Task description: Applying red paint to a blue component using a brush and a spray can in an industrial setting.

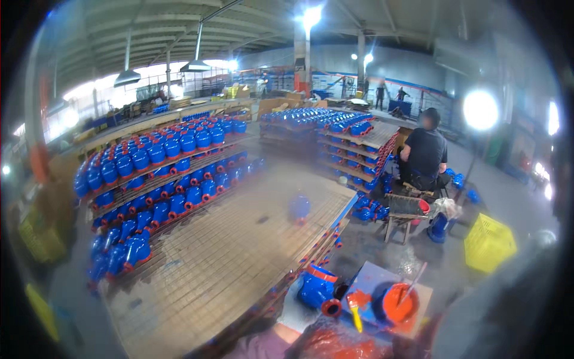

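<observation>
Near the lower edge, my left hand (295,306), in a pale glove below a purple sleeve, is against a blue pipe fitting (317,289) with red-orange flanged ends. It appears to grip the fitting, though its fingers are mostly hidden. Right of the fitting, a yellow-handled paintbrush (356,318) with red-orange bristles lies on a paint-smeared board (372,274). A paint bucket (399,304) holds red-orange paint with a stick standing in it. A blurred grey shape, perhaps my right sleeve, fills the lower right; my right hand does not show.
A wide slatted rack (221,251) bears one blurred blue fitting (299,207). Stacked shelves of blue fittings (156,149) stand left, with another stack (353,128) behind. Beyond a small bench (404,206), a seated co-worker (426,152) faces away. A yellow crate (490,242) sits right.
</observation>
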`<state>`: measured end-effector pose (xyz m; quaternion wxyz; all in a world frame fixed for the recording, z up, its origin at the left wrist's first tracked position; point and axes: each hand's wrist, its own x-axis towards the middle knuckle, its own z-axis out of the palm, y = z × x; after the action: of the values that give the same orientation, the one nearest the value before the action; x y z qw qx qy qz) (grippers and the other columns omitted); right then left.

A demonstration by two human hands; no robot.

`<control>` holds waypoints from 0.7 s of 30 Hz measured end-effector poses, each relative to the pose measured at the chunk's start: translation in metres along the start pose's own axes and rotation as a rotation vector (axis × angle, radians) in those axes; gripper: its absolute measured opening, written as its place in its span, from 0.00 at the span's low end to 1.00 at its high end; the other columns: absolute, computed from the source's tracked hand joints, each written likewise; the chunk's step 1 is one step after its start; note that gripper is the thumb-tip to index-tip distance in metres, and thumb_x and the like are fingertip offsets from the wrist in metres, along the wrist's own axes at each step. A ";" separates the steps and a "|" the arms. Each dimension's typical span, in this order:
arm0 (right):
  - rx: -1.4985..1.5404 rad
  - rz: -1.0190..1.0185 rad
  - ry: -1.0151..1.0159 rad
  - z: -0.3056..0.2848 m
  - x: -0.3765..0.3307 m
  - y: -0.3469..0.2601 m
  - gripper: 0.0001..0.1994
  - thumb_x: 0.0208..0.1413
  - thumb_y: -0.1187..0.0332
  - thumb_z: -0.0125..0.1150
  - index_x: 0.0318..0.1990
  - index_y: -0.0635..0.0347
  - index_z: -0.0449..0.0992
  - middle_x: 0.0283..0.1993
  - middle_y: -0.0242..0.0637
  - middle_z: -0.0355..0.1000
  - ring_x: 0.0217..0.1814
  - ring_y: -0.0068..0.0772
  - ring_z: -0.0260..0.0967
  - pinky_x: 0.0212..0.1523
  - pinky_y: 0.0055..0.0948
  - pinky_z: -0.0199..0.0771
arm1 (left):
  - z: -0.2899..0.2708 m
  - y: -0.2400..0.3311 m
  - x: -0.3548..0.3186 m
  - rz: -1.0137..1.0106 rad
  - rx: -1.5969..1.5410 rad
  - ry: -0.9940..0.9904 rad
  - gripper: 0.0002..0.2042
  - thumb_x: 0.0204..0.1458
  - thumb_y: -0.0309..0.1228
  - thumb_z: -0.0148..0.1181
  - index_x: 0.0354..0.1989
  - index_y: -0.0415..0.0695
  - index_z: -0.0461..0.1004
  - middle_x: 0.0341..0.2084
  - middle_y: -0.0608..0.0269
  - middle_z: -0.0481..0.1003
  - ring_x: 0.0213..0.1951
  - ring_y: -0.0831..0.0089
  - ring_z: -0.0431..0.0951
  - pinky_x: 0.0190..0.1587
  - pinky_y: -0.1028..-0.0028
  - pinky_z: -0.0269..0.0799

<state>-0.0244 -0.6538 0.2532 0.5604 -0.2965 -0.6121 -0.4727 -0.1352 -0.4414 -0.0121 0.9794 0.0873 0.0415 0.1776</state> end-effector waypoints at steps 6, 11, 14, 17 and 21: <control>-0.087 -0.086 -0.090 -0.020 0.025 0.010 0.24 0.62 0.61 0.47 0.60 0.69 0.63 0.44 0.44 0.70 0.37 0.31 0.68 0.38 0.21 0.67 | -0.048 -0.006 0.021 0.150 0.318 -0.081 0.23 0.57 0.50 0.48 0.54 0.46 0.69 0.49 0.58 0.74 0.47 0.61 0.76 0.51 0.58 0.73; -0.178 -0.147 -0.233 -0.052 0.053 -0.001 0.22 0.62 0.63 0.46 0.59 0.69 0.64 0.44 0.45 0.70 0.37 0.31 0.69 0.40 0.21 0.68 | 0.012 0.006 -0.005 0.025 -0.050 -0.085 0.08 0.58 0.36 0.45 0.39 0.49 0.70 0.36 0.64 0.72 0.41 0.70 0.73 0.44 0.69 0.70; -0.214 -0.206 -0.289 -0.066 0.063 -0.007 0.21 0.62 0.64 0.46 0.59 0.69 0.65 0.44 0.45 0.70 0.38 0.32 0.69 0.41 0.21 0.68 | -0.014 -0.001 -0.001 0.130 0.195 -0.142 0.15 0.61 0.41 0.45 0.43 0.44 0.72 0.39 0.58 0.74 0.42 0.63 0.74 0.46 0.64 0.72; -0.232 -0.217 -0.264 -0.065 0.049 -0.007 0.20 0.62 0.66 0.46 0.58 0.69 0.65 0.45 0.46 0.70 0.38 0.32 0.69 0.42 0.21 0.68 | -0.021 -0.004 0.003 0.012 -0.113 0.038 0.21 0.59 0.46 0.46 0.48 0.40 0.74 0.42 0.53 0.77 0.42 0.56 0.78 0.46 0.61 0.75; -0.178 -0.104 -0.263 -0.053 0.020 -0.014 0.19 0.62 0.67 0.45 0.58 0.68 0.66 0.45 0.46 0.70 0.38 0.33 0.69 0.43 0.21 0.68 | -0.036 0.005 0.006 -0.039 -0.149 -0.203 0.21 0.59 0.50 0.43 0.50 0.49 0.70 0.45 0.61 0.75 0.45 0.63 0.75 0.44 0.61 0.74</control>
<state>-0.0194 -0.7105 0.2657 0.4219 -0.3720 -0.6505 -0.5104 -0.1349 -0.4293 -0.0464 0.9855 0.0311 -0.0694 0.1514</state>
